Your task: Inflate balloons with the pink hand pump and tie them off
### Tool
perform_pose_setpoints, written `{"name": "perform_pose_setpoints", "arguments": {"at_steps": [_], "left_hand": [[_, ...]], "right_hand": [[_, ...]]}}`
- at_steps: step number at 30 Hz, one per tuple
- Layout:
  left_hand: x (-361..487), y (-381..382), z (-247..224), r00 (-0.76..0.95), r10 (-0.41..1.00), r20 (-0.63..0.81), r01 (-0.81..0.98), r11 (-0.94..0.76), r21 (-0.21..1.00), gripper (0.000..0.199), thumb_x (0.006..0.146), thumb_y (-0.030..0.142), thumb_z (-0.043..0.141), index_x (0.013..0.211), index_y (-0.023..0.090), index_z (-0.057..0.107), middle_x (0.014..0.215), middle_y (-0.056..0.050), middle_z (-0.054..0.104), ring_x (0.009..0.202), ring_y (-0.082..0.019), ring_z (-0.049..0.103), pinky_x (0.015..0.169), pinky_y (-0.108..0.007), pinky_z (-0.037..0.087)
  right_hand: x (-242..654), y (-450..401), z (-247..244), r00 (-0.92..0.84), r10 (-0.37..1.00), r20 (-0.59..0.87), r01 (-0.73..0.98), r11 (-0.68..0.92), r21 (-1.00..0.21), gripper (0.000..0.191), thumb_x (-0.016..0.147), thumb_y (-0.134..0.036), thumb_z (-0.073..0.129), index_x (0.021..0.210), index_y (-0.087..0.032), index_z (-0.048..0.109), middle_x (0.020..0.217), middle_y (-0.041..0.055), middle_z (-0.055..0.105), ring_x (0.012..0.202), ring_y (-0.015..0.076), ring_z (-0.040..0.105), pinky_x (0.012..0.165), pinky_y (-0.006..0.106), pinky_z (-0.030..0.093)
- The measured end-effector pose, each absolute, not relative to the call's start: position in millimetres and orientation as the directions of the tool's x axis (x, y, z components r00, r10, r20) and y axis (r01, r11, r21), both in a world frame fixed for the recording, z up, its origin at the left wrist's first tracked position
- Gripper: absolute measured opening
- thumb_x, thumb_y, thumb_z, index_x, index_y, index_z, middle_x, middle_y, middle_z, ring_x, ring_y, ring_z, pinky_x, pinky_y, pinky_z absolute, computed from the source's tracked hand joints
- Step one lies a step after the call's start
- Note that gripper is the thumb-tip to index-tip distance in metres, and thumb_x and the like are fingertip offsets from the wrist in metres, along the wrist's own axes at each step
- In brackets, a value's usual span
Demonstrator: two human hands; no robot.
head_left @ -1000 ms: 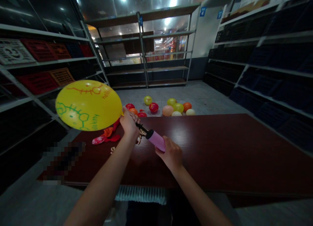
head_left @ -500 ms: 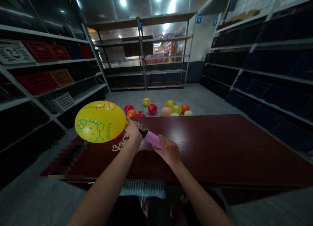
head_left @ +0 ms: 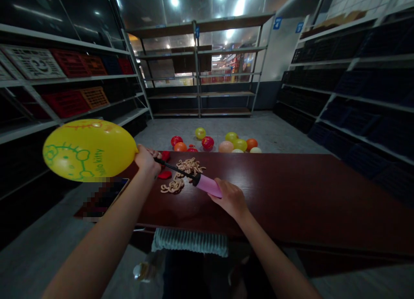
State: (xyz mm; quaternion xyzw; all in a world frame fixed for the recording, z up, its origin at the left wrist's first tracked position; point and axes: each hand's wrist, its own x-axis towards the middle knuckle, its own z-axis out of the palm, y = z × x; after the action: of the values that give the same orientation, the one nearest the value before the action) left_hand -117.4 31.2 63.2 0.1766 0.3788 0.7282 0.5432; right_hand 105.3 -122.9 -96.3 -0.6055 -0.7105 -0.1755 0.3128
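Right grip: closed on the barrel of the pink pump. Left grip: closed too, pinching the neck of the yellow balloon and the far end of the pump's black rod. Fingers cover the joint, so can't tell if the tip sits inside the neck.

Key geometry: left grip sits between balloon and pump. Balloon is off its left side, neck end in the fingers, long axis near level, body in the air left of the forearm. Pump axis slants from the right grip up and away to the left grip, rod well exposed between handle and fingers. Left is nearer the balloon; right has only the pump. Looks like a push along that slant would need both ends kept lined up.

Under the rod, on the counter: tan curly pieces in loose heaps, red limp pieces just beside, nearer the left grip. Beyond the counter's far edge, round balloons on the floor, with open shelving behind.
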Motion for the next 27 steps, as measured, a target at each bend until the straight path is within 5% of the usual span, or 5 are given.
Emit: {"name": "perform_pose_setpoints", "arguments": {"at_steps": [12, 20, 27], "left_hand": [[-55.7, 35.5, 80.8, -0.322, 0.946, 0.028, -0.617, -0.232, 0.752, 0.049, 0.102, 0.046, 0.052, 0.065, 0.02, 0.033, 0.047, 0.008, 0.028, 0.035, -0.005, 0.027, 0.036, -0.018, 0.021], [29.0, 5.7, 38.8, -0.162, 0.987, -0.008, -0.56, -0.085, 0.824, 0.055, 0.101, 0.044, 0.052, 0.055, 0.021, 0.035, 0.04, 0.005, 0.03, 0.03, -0.007, 0.029, 0.034, -0.023, 0.022], [42.8, 6.3, 16.0, -0.141, 0.989, -0.049, -0.561, -0.039, 0.827, 0.055, 0.1, 0.049, 0.053, 0.056, 0.021, 0.036, 0.041, 0.006, 0.029, 0.03, -0.007, 0.03, 0.035, -0.023, 0.02]], "right_hand": [[113.0, -116.0, -108.2, 0.106, 0.704, 0.703, 0.963, 0.102, -0.248, 0.038, 0.085, -0.031, 0.067, 0.119, -0.015, 0.061, 0.094, 0.0071, 0.075, 0.074, 0.0241, 0.072, 0.067, 0.035, 0.053], [114.2, -112.4, -113.5, 0.257, 0.692, 0.674, 0.931, 0.01, -0.365, 0.038, 0.089, -0.036, 0.063, 0.124, -0.02, 0.058, 0.098, 0.0098, 0.076, 0.075, 0.0267, 0.072, 0.066, 0.037, 0.054], [117.4, -111.0, -114.4, 0.277, 0.696, 0.663, 0.939, -0.05, -0.341, 0.038, 0.09, -0.037, 0.063, 0.122, -0.017, 0.061, 0.1, 0.0097, 0.076, 0.079, 0.0231, 0.072, 0.069, 0.032, 0.051]]}}
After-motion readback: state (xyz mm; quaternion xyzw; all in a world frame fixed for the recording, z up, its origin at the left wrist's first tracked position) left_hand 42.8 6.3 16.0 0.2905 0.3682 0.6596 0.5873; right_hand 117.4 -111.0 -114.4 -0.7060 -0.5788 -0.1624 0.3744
